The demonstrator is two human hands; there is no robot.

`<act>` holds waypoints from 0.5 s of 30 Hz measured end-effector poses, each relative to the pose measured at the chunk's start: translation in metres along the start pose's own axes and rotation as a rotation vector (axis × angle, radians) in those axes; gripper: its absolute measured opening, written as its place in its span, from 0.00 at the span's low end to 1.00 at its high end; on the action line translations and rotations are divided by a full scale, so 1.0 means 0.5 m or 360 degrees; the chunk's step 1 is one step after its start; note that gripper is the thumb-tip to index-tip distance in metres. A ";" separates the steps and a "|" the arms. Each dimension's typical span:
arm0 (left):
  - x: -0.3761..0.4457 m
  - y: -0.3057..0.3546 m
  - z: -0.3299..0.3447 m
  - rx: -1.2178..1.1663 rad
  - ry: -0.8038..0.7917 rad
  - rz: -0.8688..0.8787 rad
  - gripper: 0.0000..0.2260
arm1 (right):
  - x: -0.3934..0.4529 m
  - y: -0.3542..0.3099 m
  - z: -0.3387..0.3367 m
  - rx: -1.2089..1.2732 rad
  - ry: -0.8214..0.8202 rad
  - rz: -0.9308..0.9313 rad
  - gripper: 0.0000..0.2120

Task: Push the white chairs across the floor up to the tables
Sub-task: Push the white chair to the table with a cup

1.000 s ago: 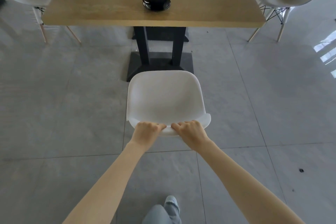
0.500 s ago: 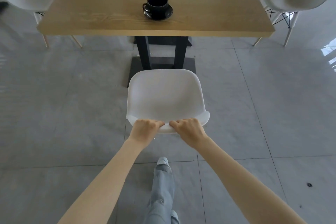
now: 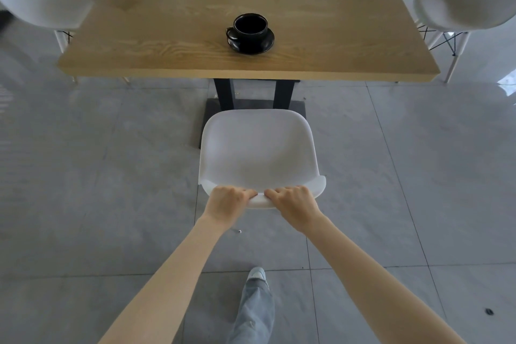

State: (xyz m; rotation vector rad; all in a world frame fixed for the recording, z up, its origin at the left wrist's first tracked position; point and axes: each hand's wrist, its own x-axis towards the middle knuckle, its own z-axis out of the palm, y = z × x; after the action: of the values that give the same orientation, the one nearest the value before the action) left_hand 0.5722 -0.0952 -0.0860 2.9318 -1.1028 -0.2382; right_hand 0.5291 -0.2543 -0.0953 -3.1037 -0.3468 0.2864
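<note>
A white chair [image 3: 258, 151] stands on the grey tiled floor in front of me, its seat facing a wooden table [image 3: 173, 45]. My left hand [image 3: 227, 204] and my right hand [image 3: 293, 204] both grip the top edge of its backrest, fingers curled over the rim, side by side. The front edge of the seat sits just short of the table's near edge, over the black base plate [image 3: 212, 109]. The chair's legs are hidden under the seat.
A black cup on a black saucer [image 3: 250, 33] rests near the table's front edge. Another white chair [image 3: 42, 3] stands at the table's left side and one [image 3: 463, 5] at its right. My leg and shoe [image 3: 257, 274] are on the floor behind the chair.
The chair and I have moved forward toward the table. The table's edge is nearer and the seat front now covers more of the black base. My foot has stepped forward.
</note>
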 end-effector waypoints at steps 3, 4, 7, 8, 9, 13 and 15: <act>0.020 -0.020 -0.007 -0.0015 -0.0010 -0.0006 0.16 | 0.026 0.005 -0.007 0.0017 0.0010 -0.0002 0.20; 0.024 -0.029 -0.009 -0.0022 -0.0013 -0.0006 0.16 | 0.034 0.004 -0.009 0.0017 0.0016 -0.0004 0.20; 0.030 -0.051 -0.010 -0.0049 -0.0044 0.0002 0.17 | 0.050 -0.004 -0.016 0.0010 0.0011 -0.0030 0.19; 0.029 -0.055 -0.009 -0.0065 -0.0058 0.0006 0.17 | 0.052 -0.006 -0.016 0.0006 0.0006 -0.0023 0.19; 0.028 -0.057 -0.008 -0.0077 -0.0063 0.0018 0.17 | 0.052 -0.009 -0.014 0.0001 -0.0008 -0.0015 0.19; 0.022 -0.057 -0.004 -0.0080 -0.0043 0.0024 0.17 | 0.046 -0.016 -0.009 -0.0019 -0.0026 -0.0020 0.19; 0.021 -0.055 -0.003 -0.0037 -0.0047 0.0019 0.17 | 0.044 -0.015 -0.002 -0.0007 -0.0024 -0.0021 0.19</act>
State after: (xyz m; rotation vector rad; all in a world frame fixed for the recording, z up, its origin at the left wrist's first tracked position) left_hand 0.5981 -0.0814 -0.0872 2.9101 -1.1127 -0.2933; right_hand 0.5487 -0.2422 -0.0982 -3.1038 -0.3684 0.3093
